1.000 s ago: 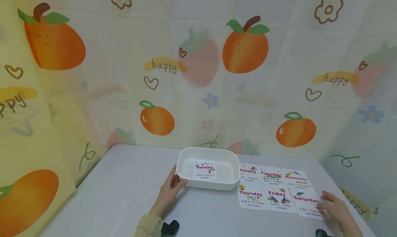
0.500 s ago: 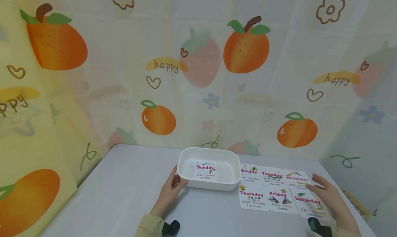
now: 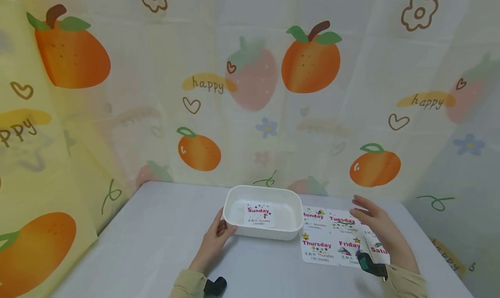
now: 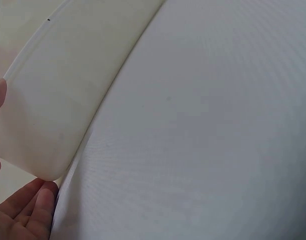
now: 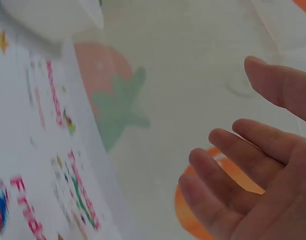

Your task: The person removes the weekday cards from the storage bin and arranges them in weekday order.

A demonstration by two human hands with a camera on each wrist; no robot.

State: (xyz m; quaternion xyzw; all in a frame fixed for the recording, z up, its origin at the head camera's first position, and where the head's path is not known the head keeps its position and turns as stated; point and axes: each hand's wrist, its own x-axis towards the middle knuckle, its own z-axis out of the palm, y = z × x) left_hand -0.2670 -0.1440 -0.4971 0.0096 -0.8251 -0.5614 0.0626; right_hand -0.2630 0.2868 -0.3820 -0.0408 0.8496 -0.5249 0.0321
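Observation:
A white plastic box [image 3: 262,232] stands on the table, and a Sunday card [image 3: 259,214] lies inside it. My left hand [image 3: 213,240] grips the box's near left corner, thumb toward the front and fingers along the side. In the left wrist view, fingers [image 4: 30,210] touch the box's bottom corner. My right hand [image 3: 384,230] hovers over the cards at the right, fingers spread apart and nothing in them. Beneath or near it lie the Tuesday card [image 3: 342,220], Friday card [image 3: 349,250] and Saturday card [image 3: 378,253]; it partly hides the Wednesday and Saturday cards.
The Monday card [image 3: 314,220] and Thursday card [image 3: 317,248] lie just right of the box, the Monday card partly behind its edge. A fruit-print curtain [image 3: 250,94] hangs behind the white table [image 3: 129,254]. Dark wrist straps [image 3: 215,286] sit on both wrists.
My right hand has lifted off the Saturday card and moved up and left over the other cards. The left hand and the box have stayed in place.

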